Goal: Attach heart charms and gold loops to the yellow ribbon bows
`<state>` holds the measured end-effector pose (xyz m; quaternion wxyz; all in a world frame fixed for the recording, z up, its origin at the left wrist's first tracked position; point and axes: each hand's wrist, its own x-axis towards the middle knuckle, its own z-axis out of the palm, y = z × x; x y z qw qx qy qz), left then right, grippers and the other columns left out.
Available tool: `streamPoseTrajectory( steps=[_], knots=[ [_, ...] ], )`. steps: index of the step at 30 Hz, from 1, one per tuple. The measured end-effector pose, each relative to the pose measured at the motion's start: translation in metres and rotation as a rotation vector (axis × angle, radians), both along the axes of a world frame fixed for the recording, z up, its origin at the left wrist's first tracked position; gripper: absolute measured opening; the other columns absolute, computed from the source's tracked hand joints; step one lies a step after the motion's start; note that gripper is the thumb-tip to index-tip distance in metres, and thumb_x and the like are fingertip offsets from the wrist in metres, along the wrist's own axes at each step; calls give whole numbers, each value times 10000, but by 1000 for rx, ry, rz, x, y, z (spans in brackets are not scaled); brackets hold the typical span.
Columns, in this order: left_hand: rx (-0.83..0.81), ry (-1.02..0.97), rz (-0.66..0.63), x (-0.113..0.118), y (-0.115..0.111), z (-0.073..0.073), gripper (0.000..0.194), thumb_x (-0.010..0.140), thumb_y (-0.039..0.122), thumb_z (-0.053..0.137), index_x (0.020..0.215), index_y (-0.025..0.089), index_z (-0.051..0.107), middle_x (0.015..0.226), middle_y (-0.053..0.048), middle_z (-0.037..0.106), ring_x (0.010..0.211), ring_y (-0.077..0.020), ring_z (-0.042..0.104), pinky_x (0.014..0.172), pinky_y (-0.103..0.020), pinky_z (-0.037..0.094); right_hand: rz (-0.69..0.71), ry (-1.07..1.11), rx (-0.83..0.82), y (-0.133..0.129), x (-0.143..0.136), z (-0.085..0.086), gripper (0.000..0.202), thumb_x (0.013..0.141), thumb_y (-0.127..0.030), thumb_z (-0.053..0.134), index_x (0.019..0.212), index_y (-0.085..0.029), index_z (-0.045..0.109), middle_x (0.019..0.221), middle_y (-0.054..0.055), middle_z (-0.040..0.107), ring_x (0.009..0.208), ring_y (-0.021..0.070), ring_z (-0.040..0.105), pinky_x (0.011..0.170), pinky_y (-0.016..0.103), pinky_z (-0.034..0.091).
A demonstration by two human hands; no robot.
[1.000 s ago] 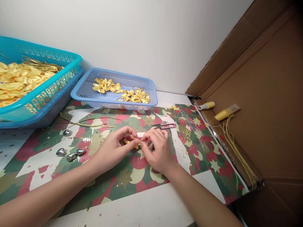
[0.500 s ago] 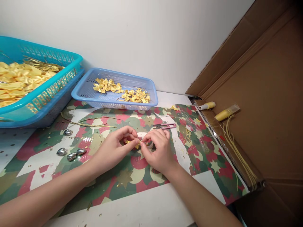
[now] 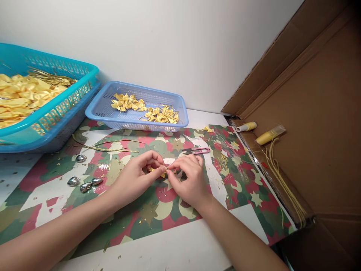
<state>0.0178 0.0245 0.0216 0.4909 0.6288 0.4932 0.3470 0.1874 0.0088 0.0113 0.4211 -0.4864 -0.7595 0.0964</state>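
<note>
A small yellow ribbon bow (image 3: pixel 163 175) lies low over the patterned sheet, mostly hidden by fingers. My left hand (image 3: pixel 138 175) is closed on it, thumb and forefinger pinched together. From the other side my right hand (image 3: pixel 190 178) pinches at the same spot, its fingertips meeting the left ones. A bit of gold cord seems to show below the right fingers; the exact grip there is covered. Just beyond the right hand lie pink-handled thread snips (image 3: pixel 199 150). Gold cords (image 3: pixel 113 149) and several silver heart charms (image 3: pixel 73 181) rest left of my hands.
A blue basket (image 3: pixel 137 87) with yellow bows stands against the wall. At left, a teal basket (image 3: pixel 94 71) holds many bows and gold cords. One loose bow (image 3: pixel 208 129) lies at the back. Yellow thread spools (image 3: pixel 246 127) and cords (image 3: pixel 282 188) sit by the cardboard (image 3: pixel 316 113) at right.
The fingertips of my right hand have shifted very slightly at the bow. Both hands otherwise keep their place, and everything on the table lies as before.
</note>
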Motion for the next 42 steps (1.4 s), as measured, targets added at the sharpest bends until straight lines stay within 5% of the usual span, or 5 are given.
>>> streamPoseTrajectory(
  steps=[13,42],
  knots=[
    [17,1,2,-1,-1,-2,182,845,395,613,840,221,560,713,7,627,669,-176,619,593,-282,474,3,48,-71,1,1,-1,103,814,-164,624,756,-235,577,741,-20,699,762,181,617,811,361,383],
    [26,30,-17,0,0,-2,190,848,406,609,827,222,567,721,1,635,672,-178,616,596,-278,481,1,-19,73,2,2,-3,118,867,-137,602,813,-242,596,716,-28,706,732,178,612,780,358,354]
  ],
)
